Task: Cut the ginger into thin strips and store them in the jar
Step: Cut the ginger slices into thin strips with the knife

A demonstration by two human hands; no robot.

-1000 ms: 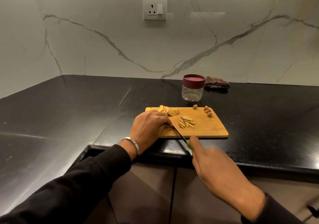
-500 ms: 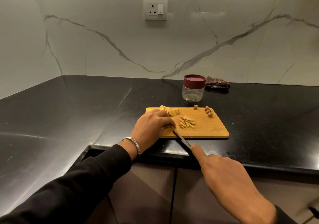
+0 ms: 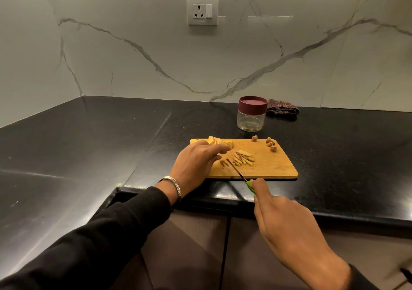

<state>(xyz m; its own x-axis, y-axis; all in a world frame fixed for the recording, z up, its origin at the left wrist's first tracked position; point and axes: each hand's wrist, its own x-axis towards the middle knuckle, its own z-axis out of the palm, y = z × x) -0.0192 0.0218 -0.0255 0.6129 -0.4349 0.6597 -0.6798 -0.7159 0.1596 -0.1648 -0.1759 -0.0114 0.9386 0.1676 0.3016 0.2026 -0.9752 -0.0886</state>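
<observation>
Slicing risk first: left hand [image 3: 196, 163] rests on the cutting board [image 3: 274, 167], fingers loosely curled, reaching toward the ginger slices [image 3: 219, 142] at the far-left corner, close to the knife [image 3: 236, 171] blade. Right hand [image 3: 287, 225] grips the green handle; a slip could nick a finger or scatter the strips [image 3: 243, 159] onto the tabletop [image 3: 111, 147]. Jar [image 3: 252, 116] behind the board, lid on. Versus half a second ago: left hand has lifted off the cut piece, exposing fresh strips beside the blade.

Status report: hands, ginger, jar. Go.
Right hand grips knife, blade on board. Left hand over ginger slices. Strips cut; jar lidded.
</observation>
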